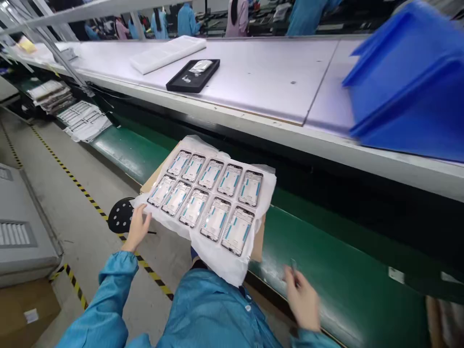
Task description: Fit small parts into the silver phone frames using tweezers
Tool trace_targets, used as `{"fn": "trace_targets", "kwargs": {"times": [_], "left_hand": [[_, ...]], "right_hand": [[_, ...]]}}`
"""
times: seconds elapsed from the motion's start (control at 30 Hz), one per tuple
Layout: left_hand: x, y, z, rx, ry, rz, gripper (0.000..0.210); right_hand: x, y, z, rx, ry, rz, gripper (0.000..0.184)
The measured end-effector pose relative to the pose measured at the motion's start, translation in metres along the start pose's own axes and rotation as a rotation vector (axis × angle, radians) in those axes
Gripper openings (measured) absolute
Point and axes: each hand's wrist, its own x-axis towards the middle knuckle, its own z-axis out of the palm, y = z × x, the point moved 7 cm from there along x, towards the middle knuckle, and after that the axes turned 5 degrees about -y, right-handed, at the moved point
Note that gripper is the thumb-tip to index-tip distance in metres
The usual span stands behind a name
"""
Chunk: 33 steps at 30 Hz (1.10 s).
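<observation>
Two rows of phone frames with blue strips lie on a white sheet. A brown cardboard shows from under that sheet. My left hand is at the sheet's near left corner, fingers and thumb apart; whether it touches the sheet is hard to tell. To the right of the sheet, over the green bench, my right hand is closed in a pinch. A small, thin grey piece sticks up from its fingertips; blur hides what kind it is.
The green bench runs under a white shelf. On the shelf are a black tray, a white foam tray and a blue bin. A black stool stands at left. Several people work beyond.
</observation>
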Motion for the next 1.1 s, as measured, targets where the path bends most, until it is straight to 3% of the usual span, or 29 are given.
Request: {"fn": "trace_targets", "kwargs": {"times": [0.07,0.17,0.23,0.3,0.43,0.53,0.63,0.77,0.97,1.1], "left_hand": [[0.031,-0.030,-0.005,-0.002,0.018,-0.042,0.040],[0.083,-0.039,0.008,0.048,-0.028,-0.077,0.038],[0.108,-0.031,0.024,0.108,-0.093,-0.104,0.038],[0.121,-0.023,0.037,0.195,-0.156,-0.134,0.042],[0.124,-0.022,0.038,0.342,-0.220,-0.206,0.061],[0.126,-0.034,0.032,0.295,-0.293,-0.232,0.067],[0.130,-0.045,0.030,0.165,-0.374,-0.237,0.061],[0.129,-0.056,0.020,0.032,-0.370,-0.289,0.049],[0.122,-0.060,0.010,-0.232,-0.292,-0.187,0.041],[0.117,-0.067,0.020,-0.339,-0.403,-0.176,0.055]], "right_hand": [[0.013,-0.020,0.035,0.065,-0.063,0.039,0.054],[0.039,-0.050,0.072,0.070,-0.157,0.084,0.063],[0.049,-0.062,0.082,0.019,-0.170,0.124,0.066],[0.049,-0.070,0.079,-0.051,-0.082,0.146,0.066],[0.029,-0.078,0.067,-0.118,0.117,0.175,0.065],[0.022,-0.075,0.072,-0.010,0.065,0.262,0.065],[0.022,-0.072,0.074,0.077,0.020,0.282,0.062],[0.020,-0.068,0.076,0.129,-0.022,0.288,0.056],[0.006,-0.061,0.078,0.194,0.057,0.328,0.054],[0.001,-0.051,0.075,0.264,0.141,0.403,0.062]]}}
